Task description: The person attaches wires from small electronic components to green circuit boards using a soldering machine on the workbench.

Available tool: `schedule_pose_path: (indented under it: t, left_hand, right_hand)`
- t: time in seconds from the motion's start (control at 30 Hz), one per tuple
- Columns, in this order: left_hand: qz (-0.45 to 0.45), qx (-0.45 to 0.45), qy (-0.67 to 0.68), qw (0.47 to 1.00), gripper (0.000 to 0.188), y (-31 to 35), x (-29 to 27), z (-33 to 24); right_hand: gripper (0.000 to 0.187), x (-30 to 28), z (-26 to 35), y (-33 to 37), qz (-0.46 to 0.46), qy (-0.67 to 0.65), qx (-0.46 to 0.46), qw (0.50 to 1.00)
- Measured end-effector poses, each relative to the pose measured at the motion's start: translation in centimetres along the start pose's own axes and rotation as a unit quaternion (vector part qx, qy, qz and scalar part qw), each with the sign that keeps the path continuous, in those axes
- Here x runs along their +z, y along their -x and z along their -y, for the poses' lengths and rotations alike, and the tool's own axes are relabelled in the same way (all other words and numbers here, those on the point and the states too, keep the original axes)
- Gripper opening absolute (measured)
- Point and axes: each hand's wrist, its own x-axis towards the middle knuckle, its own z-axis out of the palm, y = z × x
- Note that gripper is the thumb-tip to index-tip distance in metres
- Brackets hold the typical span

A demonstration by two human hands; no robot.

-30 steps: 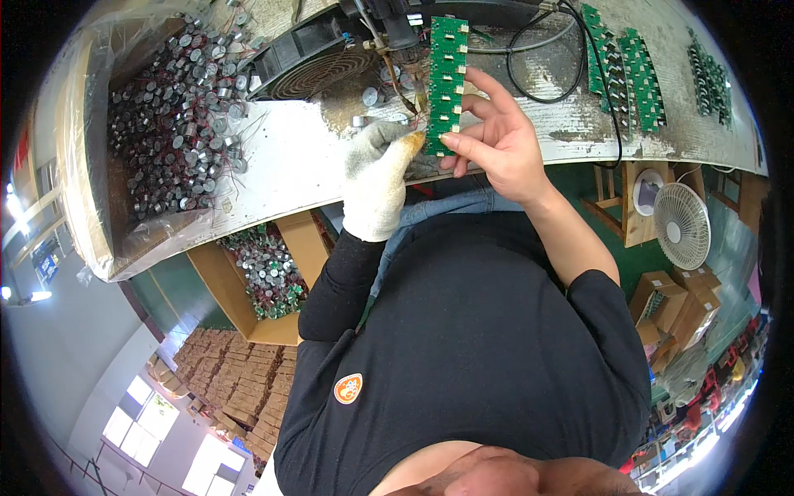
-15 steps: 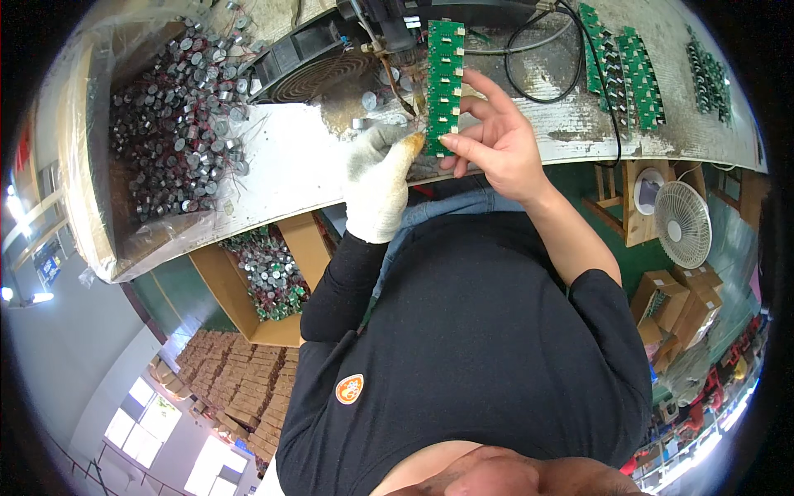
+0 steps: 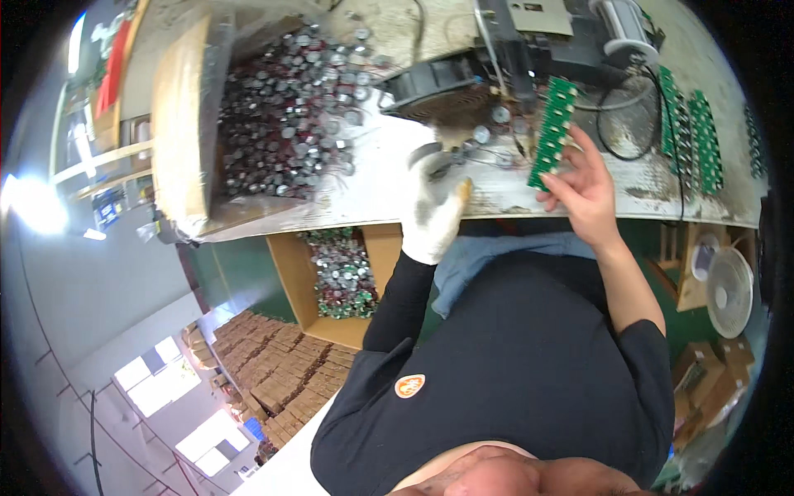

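Over the bench (image 3: 376, 194): the green board (image 3: 553, 128) is tilted, its far end leaning right.
Right hand (image 3: 592, 195): bare, pinching the board's near end between thumb and fingers.
Left hand (image 3: 432, 208): gloved, near loose motors (image 3: 481, 134); whether it grips something, I cannot tell.

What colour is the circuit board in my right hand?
The circuit board is green, dotted with small whitish parts; the head view shows it best.
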Motion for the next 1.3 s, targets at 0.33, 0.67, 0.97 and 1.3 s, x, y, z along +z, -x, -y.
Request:
schedule_pose_path:
  t: [0.33, 0.67, 0.97, 1.3]
  left_hand:
    - [-0.228, -0.021, -0.217, 0.949, 0.034, -5.2, -10.4, 3.8]
    - [-0.163, -0.166, 0.033, 0.972, 0.023, -6.3, -8.6, 2.2]
    - [-0.023, -0.152, 0.090, 0.984, 0.023, 0.9, -0.8, -1.1]
    - [0.074, -0.327, 0.246, 0.910, 0.021, 1.3, 3.5, -5.0]
  right_hand:
    - [0.068, 0.3, 0.1, 0.0, 0.010, 0.010, -0.009, 1.000]
    - [0.067, 0.2, 0.2, 0.1, 0.020, 0.000, -0.002, 1.000]
    - [0.067, 0.0, -0.2, -0.1, 0.031, -0.013, 0.000, 0.999]
    - [0.066, 0.0, 0.7, -0.1, 0.035, -0.026, -0.011, 0.999]
